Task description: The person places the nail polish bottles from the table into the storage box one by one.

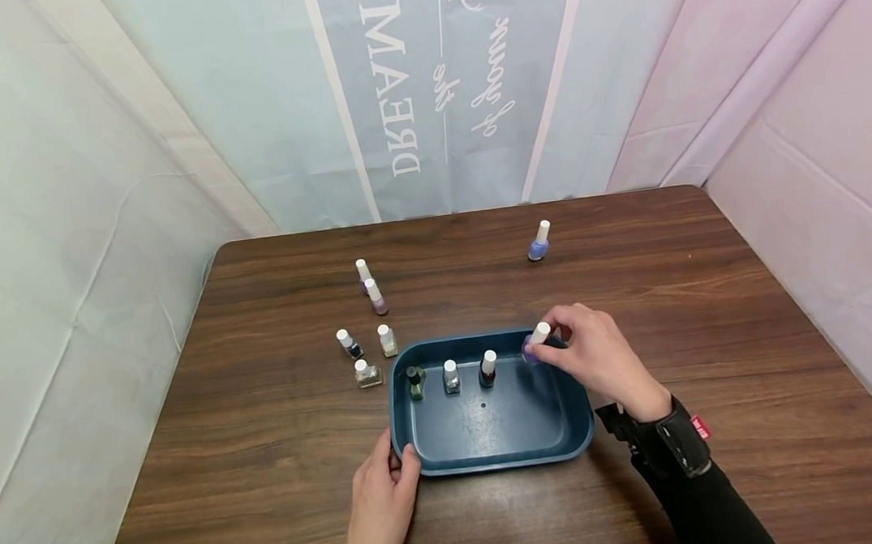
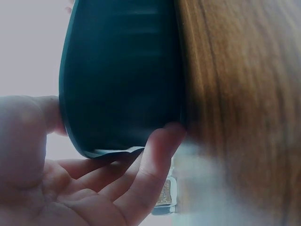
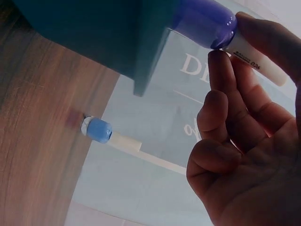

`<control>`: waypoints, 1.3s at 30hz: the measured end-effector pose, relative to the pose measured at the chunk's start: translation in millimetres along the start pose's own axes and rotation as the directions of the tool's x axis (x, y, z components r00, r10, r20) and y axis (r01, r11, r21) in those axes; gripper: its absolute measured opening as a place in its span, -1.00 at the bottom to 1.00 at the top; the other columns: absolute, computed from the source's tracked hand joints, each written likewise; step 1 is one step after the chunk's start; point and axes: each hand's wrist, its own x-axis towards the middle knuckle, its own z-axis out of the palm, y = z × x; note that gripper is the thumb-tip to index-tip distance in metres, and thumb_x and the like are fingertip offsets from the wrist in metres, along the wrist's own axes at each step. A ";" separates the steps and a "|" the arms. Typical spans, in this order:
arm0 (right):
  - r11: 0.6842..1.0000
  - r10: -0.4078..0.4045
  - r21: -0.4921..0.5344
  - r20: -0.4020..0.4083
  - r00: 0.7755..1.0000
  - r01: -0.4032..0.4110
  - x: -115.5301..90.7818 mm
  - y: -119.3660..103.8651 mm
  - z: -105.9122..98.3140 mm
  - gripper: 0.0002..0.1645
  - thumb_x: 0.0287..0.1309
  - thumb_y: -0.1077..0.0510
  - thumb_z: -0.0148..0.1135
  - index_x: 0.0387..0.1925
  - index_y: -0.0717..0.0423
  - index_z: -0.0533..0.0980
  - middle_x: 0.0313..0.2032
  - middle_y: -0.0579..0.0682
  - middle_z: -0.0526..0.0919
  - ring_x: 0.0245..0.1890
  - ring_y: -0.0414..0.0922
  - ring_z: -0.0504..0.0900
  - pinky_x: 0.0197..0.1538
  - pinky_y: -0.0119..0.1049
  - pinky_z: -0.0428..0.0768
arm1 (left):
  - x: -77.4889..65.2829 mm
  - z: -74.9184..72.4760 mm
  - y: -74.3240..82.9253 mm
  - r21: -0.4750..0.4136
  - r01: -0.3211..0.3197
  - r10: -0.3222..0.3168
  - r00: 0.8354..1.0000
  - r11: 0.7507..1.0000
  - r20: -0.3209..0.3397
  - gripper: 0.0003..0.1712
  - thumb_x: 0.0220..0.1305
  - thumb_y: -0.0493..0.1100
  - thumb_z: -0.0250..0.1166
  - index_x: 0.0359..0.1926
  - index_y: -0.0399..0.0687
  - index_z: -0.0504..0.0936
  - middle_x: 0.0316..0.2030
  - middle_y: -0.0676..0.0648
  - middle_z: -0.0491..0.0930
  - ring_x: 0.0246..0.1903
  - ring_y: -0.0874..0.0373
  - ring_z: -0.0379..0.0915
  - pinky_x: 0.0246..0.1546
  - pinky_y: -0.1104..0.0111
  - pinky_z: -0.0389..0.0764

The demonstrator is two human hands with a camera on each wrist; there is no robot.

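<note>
In the head view my right hand (image 1: 596, 354) pinches a purple nail polish bottle (image 1: 529, 351) by its white cap, over the back right corner of a dark teal tray (image 1: 488, 463). The right wrist view shows the bottle (image 3: 204, 21) above the rim, thumb and fingertips on the cap (image 3: 258, 61). My left hand (image 1: 383, 497) grips the tray's front left corner, thumb at the rim and fingers along the outer wall (image 2: 122, 70). Inside the tray stand a green bottle (image 1: 415, 384), a clear one (image 1: 451, 378) and a dark one (image 1: 487, 371), in a row.
Left of the tray are several more polish bottles, among them a dark one (image 1: 351, 345), a glittery one (image 1: 368, 375), a pale one (image 1: 388, 341) and a mauve one (image 1: 376, 299). A blue bottle (image 1: 539, 247) stands near the far edge of the wooden table (image 1: 252, 410).
</note>
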 end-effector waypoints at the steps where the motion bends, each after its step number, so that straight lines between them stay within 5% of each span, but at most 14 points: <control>1: 1.000 0.007 0.000 0.011 1.000 -0.007 -0.2 0.2 0.5 -0.80 -0.03 0.02 0.48 -0.41 -0.09 0.58 -0.51 -0.02 0.47 -0.44 -0.16 0.33 -0.40 -0.34 0.25 | -0.2 -0.1 0.1 0.000 -0.002 0.002 1.000 1.000 0.000 -0.81 0.27 -0.17 0.18 -0.12 -0.05 0.58 -0.52 0.13 0.53 -0.55 0.43 0.37 -0.48 0.51 0.46; 21: 0.999 0.001 -0.036 0.111 0.994 0.003 -2.7 8.9 13.5 -0.78 -0.07 -0.06 0.50 -0.42 -0.15 0.60 -0.46 -0.07 0.47 -0.45 -0.19 0.32 -0.46 -0.38 0.32 | 0.4 0.4 -0.1 -0.009 0.000 0.000 1.000 1.000 0.000 -0.79 0.28 -0.16 0.17 -0.08 -0.07 0.58 -0.52 0.13 0.53 -0.55 0.43 0.37 -0.47 0.52 0.46; 39: 0.998 -0.011 -0.052 0.121 0.993 0.018 -2.3 13.0 28.1 -0.82 -0.09 -0.06 0.51 -0.44 -0.19 0.63 -0.49 -0.03 0.44 -0.47 -0.20 0.25 -0.49 -0.39 0.25 | 0.9 0.3 0.6 -0.005 0.012 -0.012 1.000 1.000 0.003 -0.80 0.27 -0.16 0.17 -0.11 -0.07 0.58 -0.53 0.11 0.50 -0.55 0.40 0.34 -0.49 0.52 0.43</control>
